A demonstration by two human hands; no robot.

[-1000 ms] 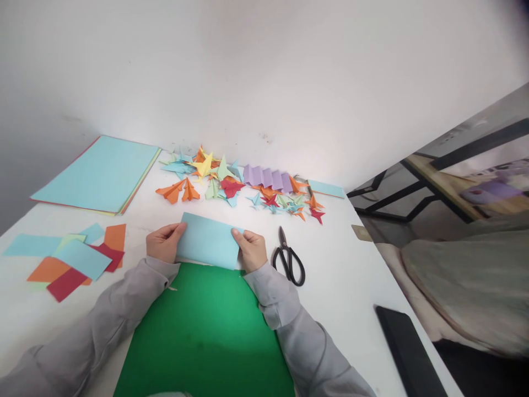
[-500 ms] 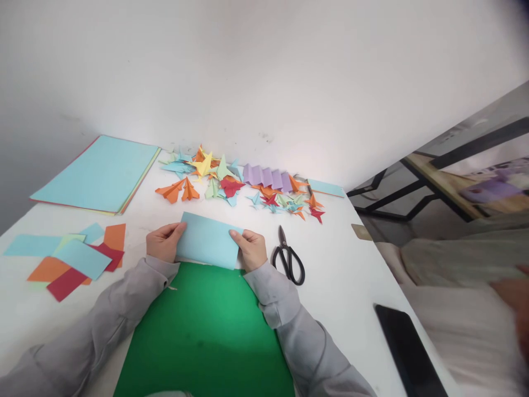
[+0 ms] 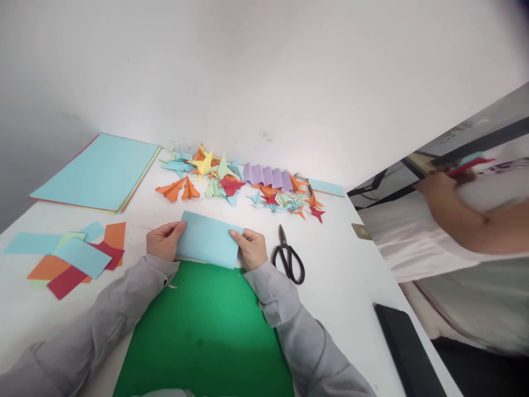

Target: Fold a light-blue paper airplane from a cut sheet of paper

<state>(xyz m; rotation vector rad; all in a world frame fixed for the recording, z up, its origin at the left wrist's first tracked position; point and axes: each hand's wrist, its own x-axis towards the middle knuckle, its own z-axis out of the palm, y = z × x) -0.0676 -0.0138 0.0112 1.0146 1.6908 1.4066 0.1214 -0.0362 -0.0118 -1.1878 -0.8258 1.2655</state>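
A light blue rectangle of paper point(image 3: 209, 240) is held up between my two hands, just beyond the far edge of a green mat point(image 3: 206, 331). My left hand point(image 3: 165, 240) pinches its left edge, thumb in front. At the right edge, my right hand point(image 3: 250, 247) grips it between thumb and fingers. Black-handled scissors point(image 3: 289, 256) lie to the right of my right hand. On the left of the table are loose blue, orange, red and green paper pieces point(image 3: 82, 257), some overlapping.
Several folded paper shapes point(image 3: 202, 164) and a pleated purple strip point(image 3: 266, 176) lie along the wall. Large coloured sheets point(image 3: 99, 171) are stacked at the back left. A black flat object point(image 3: 409, 350) is near the right edge, beyond which a person point(image 3: 458, 220) holds coloured paper.
At the right, the person has come further into view, with an arm and coloured paper now visible. My hands and the blue paper have stayed in place.
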